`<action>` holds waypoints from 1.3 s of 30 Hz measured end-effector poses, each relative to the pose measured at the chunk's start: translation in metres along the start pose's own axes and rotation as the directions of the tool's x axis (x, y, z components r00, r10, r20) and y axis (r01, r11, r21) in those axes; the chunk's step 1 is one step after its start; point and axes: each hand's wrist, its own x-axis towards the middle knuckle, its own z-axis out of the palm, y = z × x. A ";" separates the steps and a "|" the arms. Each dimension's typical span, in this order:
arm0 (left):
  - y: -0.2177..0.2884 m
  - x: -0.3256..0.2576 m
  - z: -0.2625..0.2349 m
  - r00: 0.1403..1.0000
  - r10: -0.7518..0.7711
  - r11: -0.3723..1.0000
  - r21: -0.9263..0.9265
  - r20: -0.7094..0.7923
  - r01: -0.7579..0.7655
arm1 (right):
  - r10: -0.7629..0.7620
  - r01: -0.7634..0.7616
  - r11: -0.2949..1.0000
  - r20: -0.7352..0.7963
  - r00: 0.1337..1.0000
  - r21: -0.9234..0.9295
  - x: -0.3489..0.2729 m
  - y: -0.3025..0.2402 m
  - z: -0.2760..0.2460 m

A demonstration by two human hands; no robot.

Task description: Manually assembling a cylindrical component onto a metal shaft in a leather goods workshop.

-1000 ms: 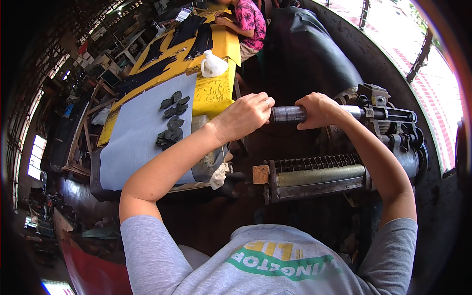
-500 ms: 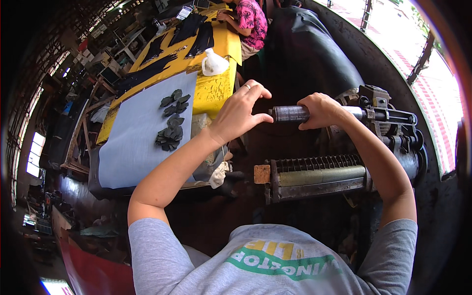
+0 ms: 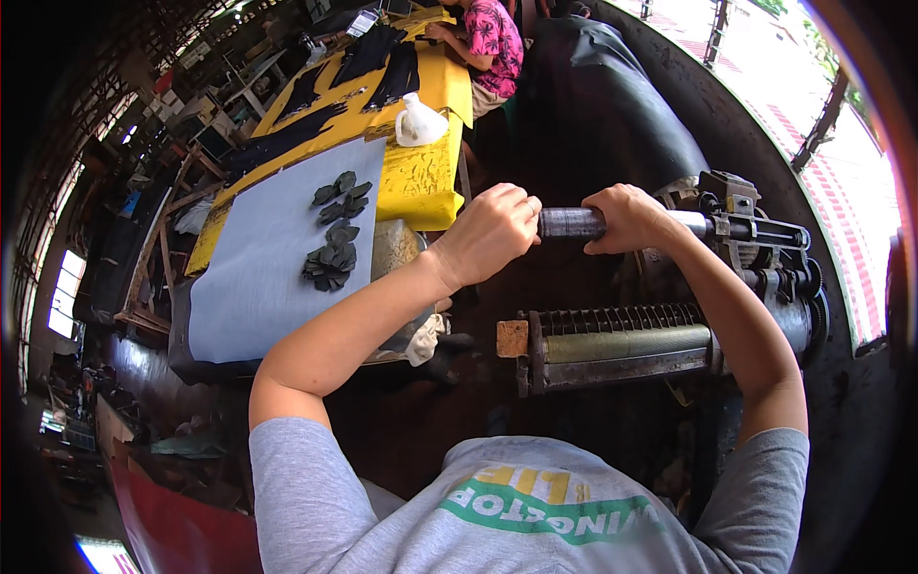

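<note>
Both forearms reach out from the grey T-shirt (image 3: 535,521) toward the dark iron roller machine (image 3: 755,258) on the right. The left hand (image 3: 490,232) is curled into a fist, its fingers pressed together around the free end of the dull grey metal cylinder bar (image 3: 571,223). The right hand (image 3: 626,216) wraps the same bar just beside it, thumb underneath, wrist bent. The bar lies level, sticking out leftward from the machine's upper frame, above the ribbed green-grey roller (image 3: 622,340). To the left, a grey sheet (image 3: 258,277) covers a yellow worktable (image 3: 421,177) and carries a cluster of small dark cut pieces (image 3: 333,244).
</note>
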 end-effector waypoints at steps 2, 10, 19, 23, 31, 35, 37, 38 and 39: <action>0.004 -0.004 0.001 0.997 0.053 0.995 0.081 -0.058 -0.049 | 0.000 0.000 1.000 0.009 1.000 -0.002 0.002 0.004 0.002; 0.014 -0.024 0.010 0.970 -0.004 0.982 -0.184 -0.242 -0.042 | 0.027 -0.281 0.890 0.574 0.818 0.358 0.025 0.018 -0.012; 0.005 -0.065 0.052 0.656 -0.719 0.262 -0.787 0.228 0.559 | -0.073 -0.485 0.736 0.767 0.637 0.473 0.040 0.023 -0.017; 0.020 -0.030 0.047 0.566 -0.688 -0.047 -0.807 0.453 0.589 | -0.073 -0.494 0.726 0.767 0.637 0.479 0.037 0.032 -0.014; 0.021 -0.012 0.057 0.546 -0.817 0.046 -0.922 0.187 0.385 | -0.064 -0.494 0.709 0.742 0.667 0.504 0.035 0.027 -0.015; -0.005 -0.014 0.043 0.747 -0.665 0.412 -0.831 0.006 0.373 | -0.050 -0.495 0.710 0.737 0.674 0.501 0.035 0.027 -0.015; -0.015 -0.011 0.030 0.863 -0.503 0.636 -0.696 -0.046 0.334 | -0.048 -0.479 0.732 0.738 0.673 0.485 0.034 0.027 -0.017; -0.020 -0.011 0.025 0.865 -0.500 0.637 -0.696 -0.045 0.332 | -0.047 -0.480 0.730 0.737 0.675 0.486 0.035 0.026 -0.017; -0.026 -0.010 0.021 0.901 -0.433 0.675 -0.662 -0.001 0.324 | -0.055 -0.476 0.732 0.740 0.671 0.487 0.035 0.026 -0.017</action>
